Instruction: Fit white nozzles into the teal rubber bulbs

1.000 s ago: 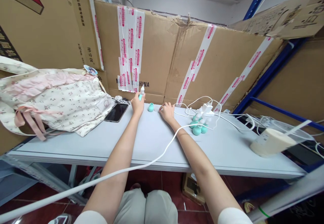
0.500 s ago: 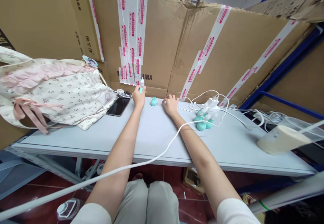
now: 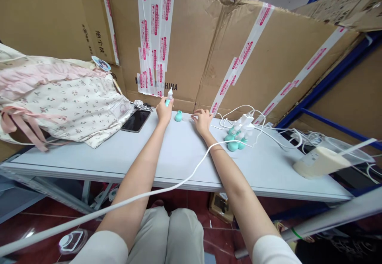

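Upright in my left hand (image 3: 163, 112) is a small nozzle (image 3: 170, 94) with a pointed white tip and a teal lower part; my fingers wrap around it. A loose teal squeeze bulb (image 3: 178, 116) stands on the table between my hands, its open neck up. My right hand (image 3: 203, 120) rests low at the back of the table with bent fingers. Its fingertips meet a small clear piece (image 3: 187, 118), hard to make out, beside the bulb. To the right of that hand, several teal bulbs with white nozzles (image 3: 235, 137) stand grouped.
A phone (image 3: 136, 121) and a floral cloth bag (image 3: 74, 101) lie at left. A white cable (image 3: 179, 188) crosses over my forearms. A white charger plug (image 3: 246, 120) and cables sit behind the bulbs. A cream container (image 3: 319, 162) stands at right; cardboard (image 3: 191, 57) walls the back.
The whole view has shifted slightly. My left hand has tilted the nozzle a little to the right. My right hand stays by the clear piece.
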A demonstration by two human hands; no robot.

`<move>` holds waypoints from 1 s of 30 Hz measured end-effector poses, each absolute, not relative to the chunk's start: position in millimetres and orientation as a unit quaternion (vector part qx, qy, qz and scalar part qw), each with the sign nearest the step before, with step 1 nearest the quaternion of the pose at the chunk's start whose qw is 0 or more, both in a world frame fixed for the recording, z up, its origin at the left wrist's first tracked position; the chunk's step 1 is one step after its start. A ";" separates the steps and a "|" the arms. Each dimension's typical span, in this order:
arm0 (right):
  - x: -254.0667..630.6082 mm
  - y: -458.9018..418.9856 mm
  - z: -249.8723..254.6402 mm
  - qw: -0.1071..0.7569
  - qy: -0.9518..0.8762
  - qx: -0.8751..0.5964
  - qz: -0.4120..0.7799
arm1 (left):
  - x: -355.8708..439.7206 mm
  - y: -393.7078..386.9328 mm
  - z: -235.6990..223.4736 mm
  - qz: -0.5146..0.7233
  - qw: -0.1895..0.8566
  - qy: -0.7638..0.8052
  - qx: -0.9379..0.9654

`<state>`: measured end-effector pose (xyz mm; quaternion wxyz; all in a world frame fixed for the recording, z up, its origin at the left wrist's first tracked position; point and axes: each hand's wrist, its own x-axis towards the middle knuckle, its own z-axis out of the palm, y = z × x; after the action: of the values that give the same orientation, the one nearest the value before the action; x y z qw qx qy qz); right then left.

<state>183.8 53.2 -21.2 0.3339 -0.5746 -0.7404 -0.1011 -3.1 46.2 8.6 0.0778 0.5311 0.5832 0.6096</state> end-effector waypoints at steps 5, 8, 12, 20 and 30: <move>181.7 44.1 4.8 0.483 -0.726 -0.487 0.057 | 12.4 36.1 9.7 0.528 0.031 0.552 0.645; 185.0 41.8 15.9 0.530 -0.724 -0.403 0.182 | 24.2 26.7 8.0 0.427 0.004 0.504 0.751; 194.7 39.3 17.8 0.564 -0.695 -0.355 0.270 | 31.9 17.7 6.2 0.357 -0.034 0.487 0.797; 204.0 31.9 15.6 0.472 -0.763 -0.365 0.247 | 18.3 11.8 15.3 0.239 -0.042 0.453 0.858; 191.0 12.2 0.8 0.540 -0.726 -0.380 0.193 | 16.7 11.3 -6.2 0.294 -0.034 0.449 0.843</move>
<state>191.0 12.2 0.8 0.5400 -0.3796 -0.7261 0.1925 16.7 11.3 -6.2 -0.0344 0.8430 0.4490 0.2942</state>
